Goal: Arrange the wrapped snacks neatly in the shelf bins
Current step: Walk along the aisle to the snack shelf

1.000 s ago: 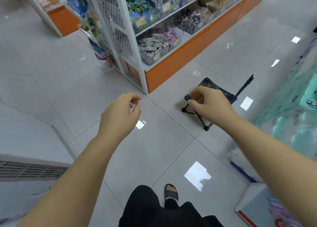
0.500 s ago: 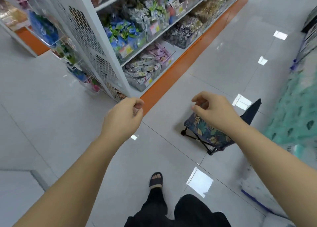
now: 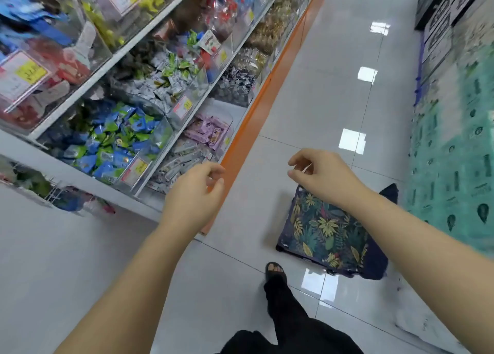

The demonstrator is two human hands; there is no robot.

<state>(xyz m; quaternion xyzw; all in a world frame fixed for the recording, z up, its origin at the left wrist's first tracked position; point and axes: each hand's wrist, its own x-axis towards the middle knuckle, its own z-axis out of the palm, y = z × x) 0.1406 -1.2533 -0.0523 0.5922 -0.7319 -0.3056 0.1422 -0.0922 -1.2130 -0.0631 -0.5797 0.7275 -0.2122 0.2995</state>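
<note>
My left hand (image 3: 192,193) and right hand (image 3: 323,177) reach forward, fingers loosely curled, holding nothing. The blue-green wrapped snacks (image 3: 112,145) fill clear plastic shelf bins (image 3: 171,137) at the front edge of the white shelf (image 3: 88,185), now nearer than before.

No legible txt anywhere. Price tags (image 3: 25,74) w/ yellow stickers on the bins (image 3: 165,129): print too blurred. Black boards (image 3: 441,3) top right: white marks, unreadable. Green packs (image 3: 454,153) at right: dark logos, illegible.
</note>
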